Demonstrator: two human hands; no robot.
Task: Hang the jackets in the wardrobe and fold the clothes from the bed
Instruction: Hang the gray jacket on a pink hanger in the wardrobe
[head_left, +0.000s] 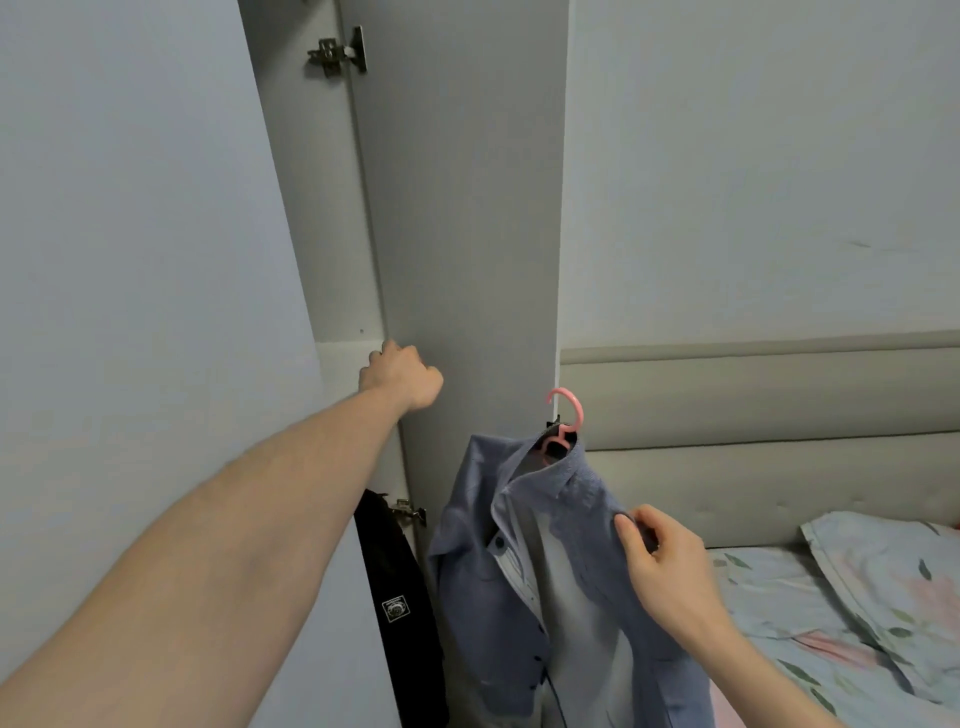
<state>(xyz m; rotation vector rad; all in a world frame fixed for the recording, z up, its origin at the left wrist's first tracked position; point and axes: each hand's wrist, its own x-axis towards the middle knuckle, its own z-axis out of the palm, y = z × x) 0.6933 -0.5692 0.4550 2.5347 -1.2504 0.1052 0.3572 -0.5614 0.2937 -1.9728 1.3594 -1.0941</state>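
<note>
A blue-grey shirt jacket (550, 571) hangs on a pink hanger (563, 421), held up in front of the wardrobe. My right hand (660, 561) pinches its shoulder, fingers closed on the cloth. My left hand (402, 376) is stretched forward with its fingers curled around the edge of the grey wardrobe door (462, 234), which stands open. A black garment (400, 613) with a white label hangs inside the narrow gap of the wardrobe, below my left arm.
The bed (779, 623) with a floral sheet and a pillow (893, 582) lies at the right, backed by a padded beige headboard (753, 441). A second pale wardrobe door (130, 260) fills the left. Metal hinges (337, 52) sit on the door's inner edge.
</note>
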